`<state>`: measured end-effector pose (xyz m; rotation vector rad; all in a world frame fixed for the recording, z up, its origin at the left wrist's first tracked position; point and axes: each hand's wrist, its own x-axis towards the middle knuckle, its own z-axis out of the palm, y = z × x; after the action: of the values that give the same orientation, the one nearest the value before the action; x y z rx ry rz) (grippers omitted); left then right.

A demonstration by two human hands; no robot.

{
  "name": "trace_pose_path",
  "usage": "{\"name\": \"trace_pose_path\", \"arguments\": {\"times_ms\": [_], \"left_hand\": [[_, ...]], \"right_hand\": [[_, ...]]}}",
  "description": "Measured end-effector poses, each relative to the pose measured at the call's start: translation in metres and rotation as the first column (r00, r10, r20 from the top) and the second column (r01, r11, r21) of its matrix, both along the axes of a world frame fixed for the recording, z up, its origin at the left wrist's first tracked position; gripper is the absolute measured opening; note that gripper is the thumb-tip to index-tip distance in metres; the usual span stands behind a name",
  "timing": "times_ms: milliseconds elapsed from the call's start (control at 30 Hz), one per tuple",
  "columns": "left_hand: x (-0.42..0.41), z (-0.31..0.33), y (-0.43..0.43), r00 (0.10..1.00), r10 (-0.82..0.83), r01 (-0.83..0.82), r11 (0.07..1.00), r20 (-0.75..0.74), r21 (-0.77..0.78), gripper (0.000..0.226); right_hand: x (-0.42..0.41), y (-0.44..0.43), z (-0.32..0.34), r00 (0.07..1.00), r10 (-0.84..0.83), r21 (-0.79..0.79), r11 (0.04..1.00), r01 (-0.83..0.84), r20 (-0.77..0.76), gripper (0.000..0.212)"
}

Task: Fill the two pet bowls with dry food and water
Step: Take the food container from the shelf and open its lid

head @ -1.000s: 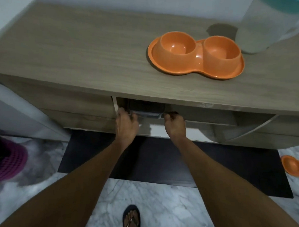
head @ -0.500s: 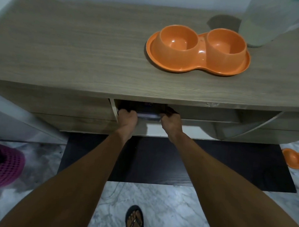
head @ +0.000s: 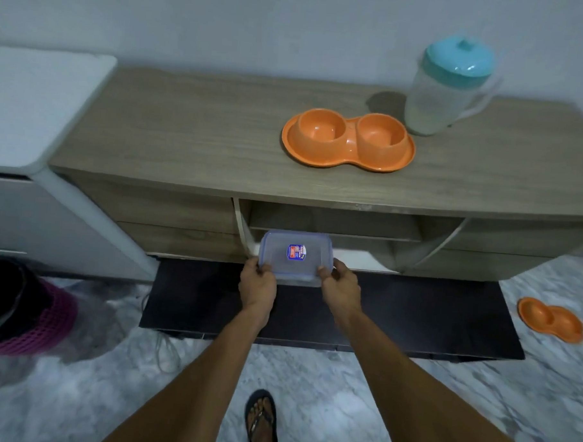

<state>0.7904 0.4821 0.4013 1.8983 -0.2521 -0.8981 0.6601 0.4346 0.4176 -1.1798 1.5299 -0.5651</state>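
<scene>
Fingers (head: 265, 269) of left hand (head: 259, 286) clamp the left short end of the lidded plastic container (head: 295, 254), thumb on the lid rim. right hand (head: 342, 288) grips the right end the same way.

Change vs a second ago: both hands were reaching into the cabinet shelf (head: 333, 222). Now the container is pulled out and held in the air at lower centre of frame, in front of the shelf and below the worktop (head: 187, 132) edge. I'd judge the food supply is fetched; contents not readable through the lid.

Container long axis runs left-right, lid and label up toward camera, roughly level.

double pet bowl (head: 348, 141) sits on the worktop, upper right of centre, same left-right axis, both cups look empty. lidded pitcher (head: 446, 90) just beside it, upper right.
</scene>
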Motion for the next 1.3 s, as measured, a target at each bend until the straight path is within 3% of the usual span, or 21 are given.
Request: {"name": "trace_pose_path", "arguments": {"times_ms": [267, 500, 667, 867, 1167, 1300], "left_hand": [[-0.018, 0.107, 0.032, 0.997, 0.038, -0.032, 0.994, 0.063, -0.103, 0.027], [0.006, 0.178, 0.004, 0.983, 0.057, -0.014, 0.971, 0.172, -0.239, 0.023], [0.043, 0.21, -0.022, 0.966, 0.077, -0.014, 0.969, 0.248, -0.247, 0.025], [0.11, 0.218, -0.07, 0.943, 0.079, -0.016, 0.981, 0.323, -0.193, 0.025], [0.197, 0.192, -0.144, 0.97, 0.027, 0.023, 0.98, 0.243, -0.197, 0.01], [0.219, 0.169, -0.159, 0.98, -0.026, 0.058, 0.986, 0.199, -0.157, 0.021]], "right_hand": [[-0.014, 0.03, 0.099, 0.999, 0.024, -0.146, 0.989, -0.017, 0.045, 0.023], [0.006, 0.003, 0.17, 0.995, 0.067, -0.271, 0.961, -0.044, 0.078, 0.028], [0.045, -0.026, 0.194, 0.993, 0.105, -0.31, 0.947, -0.085, 0.048, 0.034], [0.108, -0.075, 0.203, 0.993, 0.102, -0.309, 0.948, -0.078, 0.061, 0.03], [0.19, -0.141, 0.176, 0.996, 0.061, -0.223, 0.974, -0.047, 0.059, 0.038], [0.205, -0.15, 0.162, 0.997, 0.056, -0.196, 0.979, -0.046, 0.046, 0.037]]}}
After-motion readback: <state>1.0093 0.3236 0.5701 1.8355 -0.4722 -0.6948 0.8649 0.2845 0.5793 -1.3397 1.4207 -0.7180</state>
